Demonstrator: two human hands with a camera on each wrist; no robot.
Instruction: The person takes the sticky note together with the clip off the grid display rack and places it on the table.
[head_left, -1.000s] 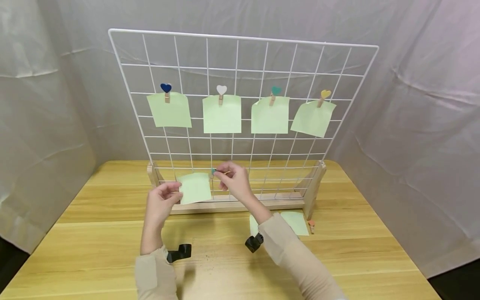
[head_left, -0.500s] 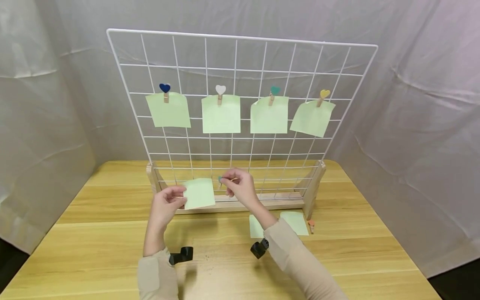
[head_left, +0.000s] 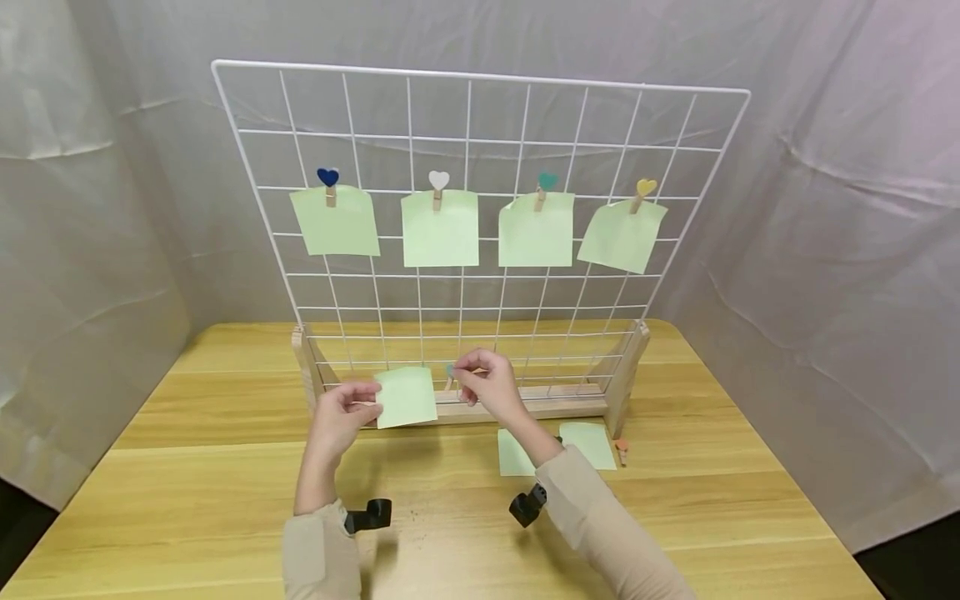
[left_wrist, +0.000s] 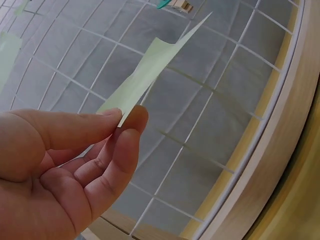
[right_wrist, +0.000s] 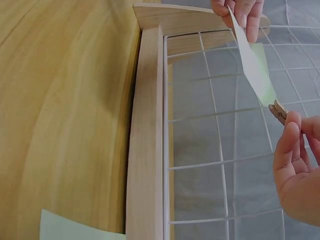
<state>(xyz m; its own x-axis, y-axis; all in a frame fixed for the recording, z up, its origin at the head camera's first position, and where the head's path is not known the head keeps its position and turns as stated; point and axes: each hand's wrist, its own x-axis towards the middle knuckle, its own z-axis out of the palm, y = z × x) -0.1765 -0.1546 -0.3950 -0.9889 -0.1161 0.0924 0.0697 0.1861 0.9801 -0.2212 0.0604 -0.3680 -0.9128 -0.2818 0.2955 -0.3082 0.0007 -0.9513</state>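
In the head view, holds a pale green sticky note (head_left: 406, 398) by its left edge between the fingers (head_left: 365, 389) of the left hand (head_left: 334, 422), before the lower part of a white wire grid (head_left: 468, 77). Pinches a teal-topped clothespin (head_left: 450, 372) in the right hand (head_left: 492, 387), near the note's right edge. Has four clipped notes (head_left: 440, 233) in a row higher on the grid, and two loose notes (head_left: 591, 447) on the worktop (head_left: 210, 475) beside an orange-heart clothespin (head_left: 622, 452). In the left wrist view, grips the sticky note between thumb and forefinger, with a slight bend in the paper. In the right wrist view, grasps the teal-topped clothespin between thumb and forefinger, with the wooden tip right by a note corner; cannot tell whether touching.
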